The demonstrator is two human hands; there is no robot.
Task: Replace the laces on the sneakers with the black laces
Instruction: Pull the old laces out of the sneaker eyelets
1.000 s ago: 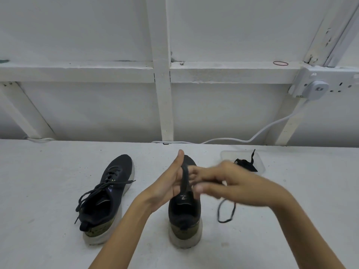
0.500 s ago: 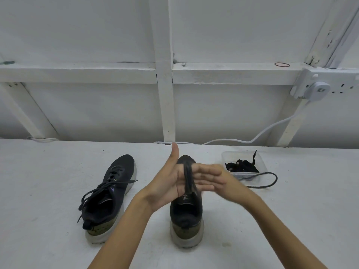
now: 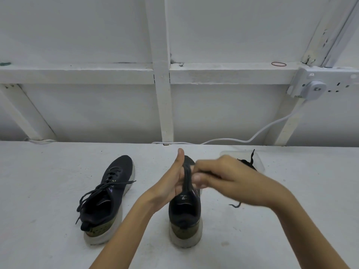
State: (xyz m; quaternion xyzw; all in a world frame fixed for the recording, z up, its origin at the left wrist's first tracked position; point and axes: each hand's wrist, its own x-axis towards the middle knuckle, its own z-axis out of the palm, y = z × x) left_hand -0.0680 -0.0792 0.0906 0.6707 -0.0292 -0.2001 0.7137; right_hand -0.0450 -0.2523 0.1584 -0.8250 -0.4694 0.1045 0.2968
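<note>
Nearest, directly below the grip, a dark shoe (image 3: 184, 210) is standing on the white table (image 3: 38, 191) with its heel toward the person. No lace is showing on the part of it that can be seen.

Just above its tongue, the left hand (image 3: 177, 183) is holding its thumb up and its fingers out fairly straight, and a dark lace (image 3: 186, 177) is lying wrapped in several turns over the palm. The right hand (image 3: 223, 179) is meeting it from the right, blurred, with its fingers curled together and apparently pinching the free run of that lace. A loose end is dangling below the right wrist.

To the left of the grip, well apart, a second shoe (image 3: 108, 193) is lying with its own lace slack but threaded. Beyond the grip to the right, a clear tray (image 3: 260, 162) is holding a bundle of black laces (image 3: 247, 163), partly hidden by the right hand.

The step in hand is probably coiling up a lace pulled from the shoe below. The next move is likely calling for the coil to be slipped off the left hand and set aside without springing open, then for one lace to be drawn from the tray.
</note>
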